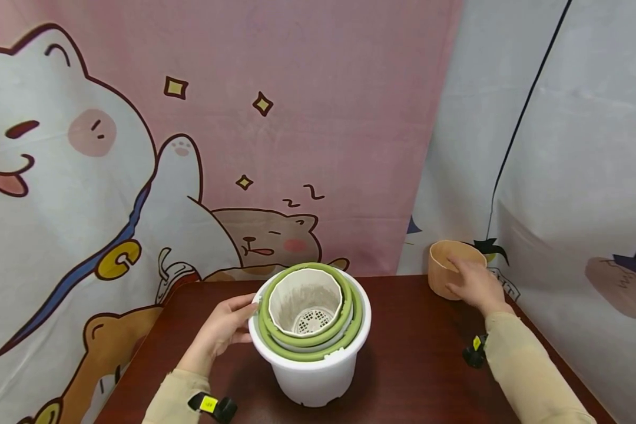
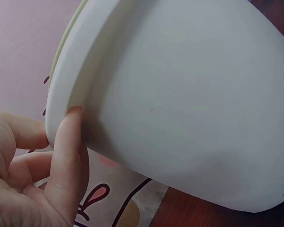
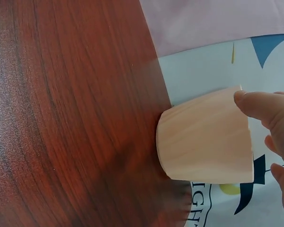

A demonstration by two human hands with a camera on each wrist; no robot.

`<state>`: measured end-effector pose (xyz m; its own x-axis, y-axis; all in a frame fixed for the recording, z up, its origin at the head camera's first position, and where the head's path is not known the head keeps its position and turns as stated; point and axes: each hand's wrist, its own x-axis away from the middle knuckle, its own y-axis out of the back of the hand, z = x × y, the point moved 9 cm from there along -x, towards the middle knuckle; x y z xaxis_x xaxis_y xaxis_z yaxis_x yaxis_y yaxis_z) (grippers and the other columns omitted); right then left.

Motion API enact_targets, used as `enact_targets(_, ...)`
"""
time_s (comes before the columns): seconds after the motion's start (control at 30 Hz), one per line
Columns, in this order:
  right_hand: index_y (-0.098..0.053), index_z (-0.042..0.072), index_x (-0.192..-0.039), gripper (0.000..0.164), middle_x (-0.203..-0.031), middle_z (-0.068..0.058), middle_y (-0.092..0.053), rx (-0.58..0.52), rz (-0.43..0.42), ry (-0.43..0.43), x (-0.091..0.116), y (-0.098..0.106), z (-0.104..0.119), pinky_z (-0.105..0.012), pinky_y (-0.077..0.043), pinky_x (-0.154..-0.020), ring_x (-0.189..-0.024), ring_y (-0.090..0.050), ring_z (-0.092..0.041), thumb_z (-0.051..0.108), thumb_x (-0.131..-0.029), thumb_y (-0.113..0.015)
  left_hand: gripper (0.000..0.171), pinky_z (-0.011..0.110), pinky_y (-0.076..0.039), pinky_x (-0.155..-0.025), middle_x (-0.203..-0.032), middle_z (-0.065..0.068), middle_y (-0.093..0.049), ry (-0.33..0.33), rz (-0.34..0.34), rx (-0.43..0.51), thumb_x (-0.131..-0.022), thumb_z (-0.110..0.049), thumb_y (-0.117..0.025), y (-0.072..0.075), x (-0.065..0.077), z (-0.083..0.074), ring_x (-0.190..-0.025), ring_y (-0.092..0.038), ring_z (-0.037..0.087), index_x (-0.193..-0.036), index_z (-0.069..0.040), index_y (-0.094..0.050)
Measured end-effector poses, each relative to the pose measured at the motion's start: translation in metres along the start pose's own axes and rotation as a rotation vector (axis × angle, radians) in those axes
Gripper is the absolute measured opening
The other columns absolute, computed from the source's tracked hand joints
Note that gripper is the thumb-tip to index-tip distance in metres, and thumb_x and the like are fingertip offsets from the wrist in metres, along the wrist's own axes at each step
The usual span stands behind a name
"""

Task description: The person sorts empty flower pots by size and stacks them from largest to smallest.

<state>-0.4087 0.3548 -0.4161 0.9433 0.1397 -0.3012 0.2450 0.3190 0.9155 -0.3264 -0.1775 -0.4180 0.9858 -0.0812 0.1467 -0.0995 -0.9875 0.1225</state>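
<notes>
My left hand pinches the rim of a large white flowerpot in the middle of the table. In the left wrist view, one finger lies under the lip of that pot's smooth wall. Nested inside it are smaller pots with green rims, and innermost sits a cream-coloured pot with a perforated bottom. At the back right, my right hand reaches over the rim of a light wood-grain pot. Its thumb tip is right at the rim in the right wrist view, the other fingers loosely bent.
The dark red-brown wooden table extends between the two pots. A pink and white cloth with cartoon cats hangs behind it. Another pale printed cloth runs along the right edge, close beside the wood-grain pot.
</notes>
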Motion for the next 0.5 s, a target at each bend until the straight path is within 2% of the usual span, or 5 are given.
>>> enact_targets(0.3,-0.045,-0.003,-0.141,0.074,-0.139,-0.034,-0.046,0.03,0.085,0.008,0.0,-0.017,-0.006,-0.073,-0.031,-0.101,-0.124,-0.041,-0.055,0.024,-0.082,-0.08,0.046,0.035,-0.06,-0.056,-0.089,0.009,-0.067,-0.002,0.001,0.0,-0.1,-0.017,-0.06,0.001,-0.001,0.002,-0.069,-0.066,0.02,-0.14,0.003,-0.051)
enact_targets(0.5,-0.053,-0.002,-0.134,0.059,-0.13,-0.032,-0.054,0.055,0.042,-0.019,0.005,-0.021,-0.007,-0.071,-0.038,-0.096,-0.116,-0.048,-0.053,0.017,-0.083,-0.077,0.046,0.036,-0.061,-0.057,-0.09,0.009,-0.067,0.0,-0.003,-0.002,-0.1,-0.017,-0.06,0.001,-0.001,0.002,-0.069,-0.066,0.02,-0.14,0.003,-0.052)
